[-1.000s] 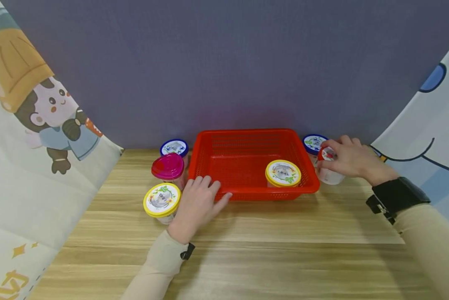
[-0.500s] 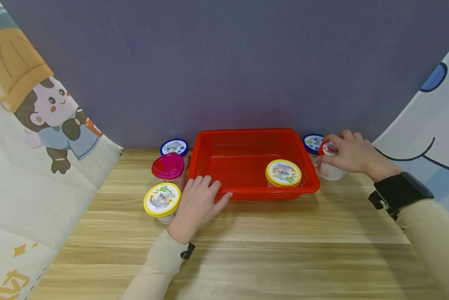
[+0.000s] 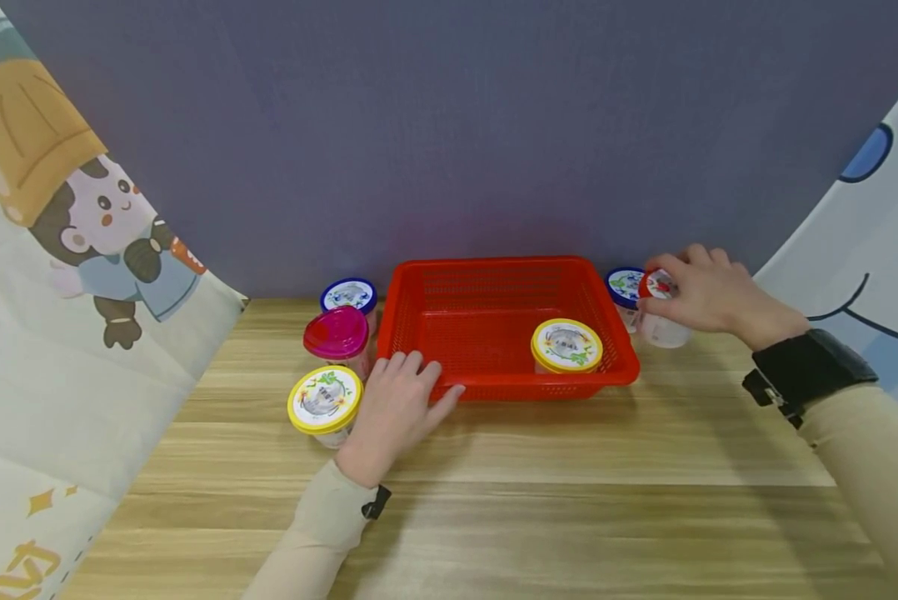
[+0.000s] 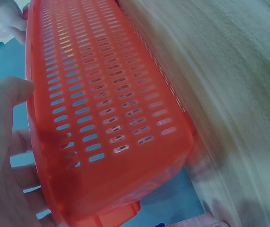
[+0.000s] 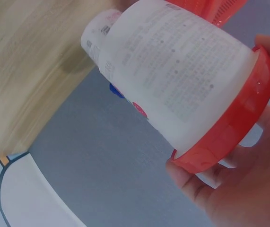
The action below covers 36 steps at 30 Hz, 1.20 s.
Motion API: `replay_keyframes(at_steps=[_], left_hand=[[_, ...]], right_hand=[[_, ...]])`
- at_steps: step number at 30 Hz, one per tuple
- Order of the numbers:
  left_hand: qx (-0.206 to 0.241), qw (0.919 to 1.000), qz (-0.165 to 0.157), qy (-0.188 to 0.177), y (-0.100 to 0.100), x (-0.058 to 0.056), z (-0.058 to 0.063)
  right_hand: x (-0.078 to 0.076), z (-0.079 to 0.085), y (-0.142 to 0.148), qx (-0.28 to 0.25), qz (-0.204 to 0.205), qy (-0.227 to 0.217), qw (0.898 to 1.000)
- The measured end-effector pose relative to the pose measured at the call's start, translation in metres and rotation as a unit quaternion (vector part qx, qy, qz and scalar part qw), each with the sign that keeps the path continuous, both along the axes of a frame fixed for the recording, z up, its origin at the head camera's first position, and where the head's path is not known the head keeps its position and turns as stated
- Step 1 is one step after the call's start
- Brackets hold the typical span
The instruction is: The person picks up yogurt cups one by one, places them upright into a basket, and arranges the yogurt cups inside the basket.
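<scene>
My right hand (image 3: 707, 296) grips a translucent plastic tub (image 3: 666, 329) by its red lid (image 5: 234, 120), right of the basket. In the right wrist view its white printed side faces the camera, fingers and thumb around the lid's edge. A blue-lidded tub (image 3: 626, 287) stands just behind it to the left. My left hand (image 3: 396, 408) rests at the front left corner of the red basket (image 3: 464, 387), thumb and relaxed fingers (image 4: 19, 142) at the rim. Inside the basket, at its right front, sits a yellow-lidded tub (image 3: 566, 346).
Left of the basket stand another blue-lidded tub (image 3: 349, 296), a tub with a magenta lid (image 3: 336, 332) and another yellow-lidded tub (image 3: 325, 400). A dark grey wall panel (image 3: 449, 150) rises behind the wooden table (image 3: 569, 517). Cartoon-printed sheets (image 3: 119, 250) flank both sides.
My right hand has moved slightly back and up with the red-lidded tub, beside the blue-lidded one. My left hand and the basket have kept their places.
</scene>
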<state>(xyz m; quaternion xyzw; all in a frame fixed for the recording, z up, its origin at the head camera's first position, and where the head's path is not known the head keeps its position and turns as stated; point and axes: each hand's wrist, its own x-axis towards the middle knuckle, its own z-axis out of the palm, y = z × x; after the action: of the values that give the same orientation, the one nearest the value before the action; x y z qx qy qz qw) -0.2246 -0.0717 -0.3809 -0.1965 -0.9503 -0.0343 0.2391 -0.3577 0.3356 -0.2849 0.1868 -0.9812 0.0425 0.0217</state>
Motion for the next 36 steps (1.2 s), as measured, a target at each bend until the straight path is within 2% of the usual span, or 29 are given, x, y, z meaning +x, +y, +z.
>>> replay_keyframes(at_steps=[12,25,36], left_hand=[[-0.002,1.0,0.003,-0.005,0.001,0.001,0.0],[-0.004,1.0,0.003,0.003,0.001,0.001,0.0],[-0.007,1.0,0.005,-0.004,0.0,-0.001,0.0]], right_hand=[[-0.002,0.006,-0.004,-0.003,0.001,0.01,1.0],[-0.006,0.005,-0.011,-0.025,-0.002,0.009,1.0],[-0.007,0.007,-0.021,-0.028,-0.007,0.022,0.999]])
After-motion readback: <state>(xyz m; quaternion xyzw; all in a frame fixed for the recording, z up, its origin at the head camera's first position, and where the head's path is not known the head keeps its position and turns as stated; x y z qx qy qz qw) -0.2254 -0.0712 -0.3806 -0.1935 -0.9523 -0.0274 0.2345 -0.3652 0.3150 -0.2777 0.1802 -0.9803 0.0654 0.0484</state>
